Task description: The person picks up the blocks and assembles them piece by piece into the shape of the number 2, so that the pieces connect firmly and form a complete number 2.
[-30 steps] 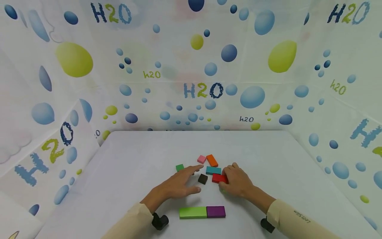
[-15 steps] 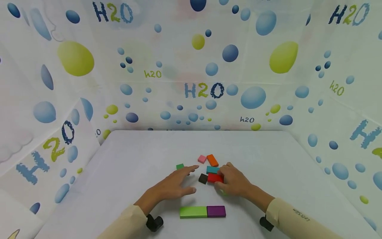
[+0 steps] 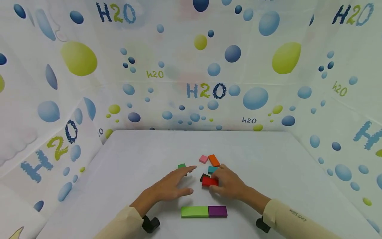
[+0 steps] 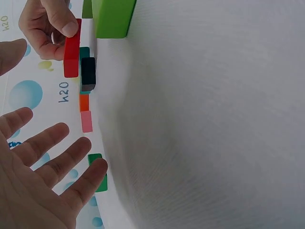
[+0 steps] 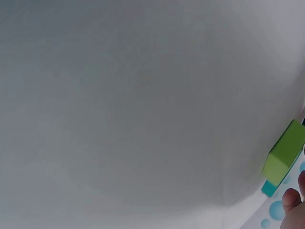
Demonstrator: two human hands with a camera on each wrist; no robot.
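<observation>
Between thumb and fingers my right hand (image 3: 231, 182) grips a red block (image 3: 209, 181). In the left wrist view this red block (image 4: 71, 52) is raised off the table, beside a black block (image 4: 88, 74). From the head, the red block partly covers the black block (image 3: 204, 176), and the hand partly covers a teal block (image 3: 212, 170). My left hand (image 3: 168, 186) hovers with spread, straight fingers and holds nothing. Nearer me, a light green block (image 3: 194, 212) and a purple block (image 3: 218, 211) lie end to end.
Behind the hands lie a pink block (image 3: 203, 159) and an orange block (image 3: 214, 160). A green block (image 3: 181, 165) is just beyond the left fingers. Another light green block (image 5: 283, 152) shows in the right wrist view. A printed curtain surrounds the white table (image 3: 143, 146).
My right hand has carried the red block left and slightly toward me, so it now overlaps the black one. My left hand has drawn back a little to the left, staying spread.
</observation>
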